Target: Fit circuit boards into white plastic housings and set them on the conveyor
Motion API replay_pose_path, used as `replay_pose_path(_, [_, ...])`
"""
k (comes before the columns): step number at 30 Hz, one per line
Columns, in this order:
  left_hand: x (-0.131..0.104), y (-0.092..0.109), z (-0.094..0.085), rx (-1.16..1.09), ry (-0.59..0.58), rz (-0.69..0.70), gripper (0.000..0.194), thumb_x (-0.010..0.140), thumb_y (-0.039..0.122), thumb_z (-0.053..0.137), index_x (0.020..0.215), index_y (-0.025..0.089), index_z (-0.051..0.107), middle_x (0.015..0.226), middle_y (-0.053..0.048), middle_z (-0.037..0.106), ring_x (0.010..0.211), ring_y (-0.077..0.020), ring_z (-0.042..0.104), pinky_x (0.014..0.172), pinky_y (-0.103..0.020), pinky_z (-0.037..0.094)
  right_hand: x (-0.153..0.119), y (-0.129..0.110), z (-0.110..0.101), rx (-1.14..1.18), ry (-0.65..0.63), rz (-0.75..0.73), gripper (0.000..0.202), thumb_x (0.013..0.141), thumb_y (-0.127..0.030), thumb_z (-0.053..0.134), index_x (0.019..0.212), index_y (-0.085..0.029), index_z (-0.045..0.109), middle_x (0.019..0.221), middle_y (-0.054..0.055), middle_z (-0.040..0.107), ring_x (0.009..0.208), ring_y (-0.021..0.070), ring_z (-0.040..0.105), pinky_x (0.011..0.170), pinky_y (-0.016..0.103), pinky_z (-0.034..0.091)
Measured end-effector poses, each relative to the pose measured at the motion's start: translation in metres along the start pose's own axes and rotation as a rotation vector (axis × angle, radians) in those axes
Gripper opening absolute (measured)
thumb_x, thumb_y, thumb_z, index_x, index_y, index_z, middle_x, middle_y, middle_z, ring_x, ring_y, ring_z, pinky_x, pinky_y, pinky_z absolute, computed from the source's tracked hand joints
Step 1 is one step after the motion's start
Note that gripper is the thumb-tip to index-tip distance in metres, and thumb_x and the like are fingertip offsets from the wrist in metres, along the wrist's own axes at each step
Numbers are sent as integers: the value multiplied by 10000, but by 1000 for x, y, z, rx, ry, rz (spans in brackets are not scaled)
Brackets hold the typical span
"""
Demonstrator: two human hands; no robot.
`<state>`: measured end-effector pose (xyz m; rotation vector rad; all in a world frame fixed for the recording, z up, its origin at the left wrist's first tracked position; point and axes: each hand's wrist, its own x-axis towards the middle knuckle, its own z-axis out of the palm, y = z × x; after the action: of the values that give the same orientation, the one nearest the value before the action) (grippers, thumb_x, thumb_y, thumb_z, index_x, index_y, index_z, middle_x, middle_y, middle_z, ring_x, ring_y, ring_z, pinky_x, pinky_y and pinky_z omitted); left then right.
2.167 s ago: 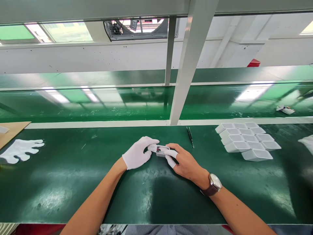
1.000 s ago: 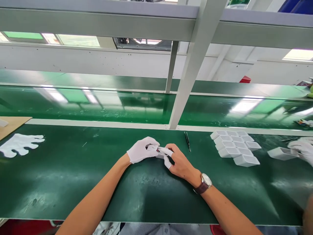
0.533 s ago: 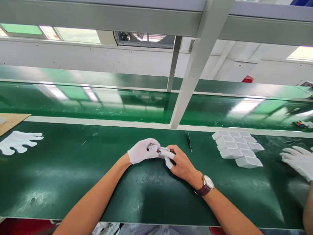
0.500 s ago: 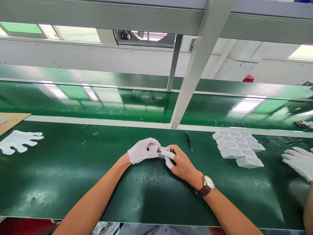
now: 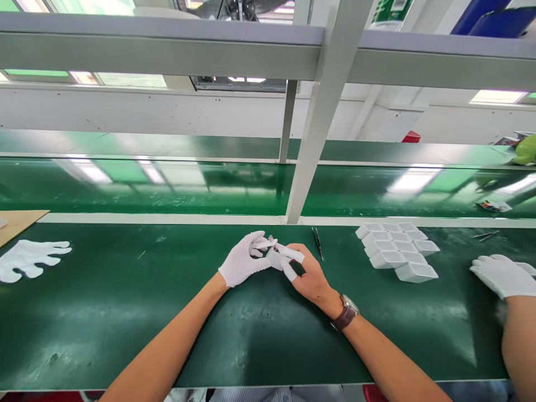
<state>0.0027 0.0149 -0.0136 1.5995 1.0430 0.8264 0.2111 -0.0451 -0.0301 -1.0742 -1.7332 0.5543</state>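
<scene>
My left hand point(image 5: 244, 261), in a white glove, and my right hand point(image 5: 310, 274), with white covers on some fingertips, meet over the middle of the green table. Between their fingertips they hold a small white part point(image 5: 274, 258). A bit of red and dark detail shows on it, but the fingers cover most of its shape. Both hands are closed on this part from either side. A pair of dark tweezers point(image 5: 317, 243) lies on the table just beyond my right hand.
White open boxes point(image 5: 386, 259) stand grouped on the right. Past them are another person's gloved hand point(image 5: 502, 274) and a second pair of tweezers point(image 5: 486, 235). A white glove point(image 5: 33, 258) lies far left by a brown board point(image 5: 19, 222). A pale post point(image 5: 312, 123) rises at the table's back edge.
My fingers have shifted around the white part, and its grey side no longer shows. The other person's hand has moved left a little. My view has tilted upward.
</scene>
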Motion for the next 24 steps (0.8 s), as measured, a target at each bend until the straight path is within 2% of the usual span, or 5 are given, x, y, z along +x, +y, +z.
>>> replay_pose_path(4, [-7, 2, 18, 144, 215, 161, 839, 521, 252, 890, 1263, 189, 506, 1067, -56, 605, 924, -204, 616, 895, -436, 557, 5, -2, 0, 556, 208, 329, 303, 876, -353, 697, 1152, -240, 639, 1170, 90, 685, 1050, 241, 681, 890, 425, 605])
replay_pose_path(7, [-15, 7, 30, 230, 257, 276, 796, 546, 239, 899, 1246, 210, 520, 1079, -52, 590, 927, -210, 625, 890, -442, 563, 7, -9, -1, 866, 157, 582, 368, 859, -397, 727, 1170, -220, 642, 1119, 82, 729, 988, 250, 713, 839, 437, 616])
replay_pose_path(9, [-19, 10, 36, 272, 261, 312, 699, 624, 221, 865, 1246, 226, 546, 1086, -57, 602, 925, -210, 634, 882, -435, 567, 8, -14, -1, 971, 98, 658, 381, 859, -409, 725, 1178, -212, 655, 1100, 81, 742, 941, 244, 724, 805, 416, 618])
replay_pose_path(14, [-24, 15, 41, 318, 238, 359, 613, 702, 191, 815, 1270, 260, 597, 1032, -45, 648, 899, -213, 641, 849, -410, 572, 7, -18, 3, 1013, 24, 713, 375, 873, -452, 685, 1157, -207, 672, 1086, 85, 754, 899, 236, 730, 689, 346, 612])
replay_pose_path(24, [-25, 21, 38, 337, 196, 409, 568, 736, 176, 770, 1272, 284, 616, 972, -30, 683, 917, -230, 649, 852, -398, 561, 5, -15, 4, 1014, -10, 777, 338, 921, -408, 614, 1177, -193, 661, 1080, 89, 754, 908, 225, 728, 713, 336, 600])
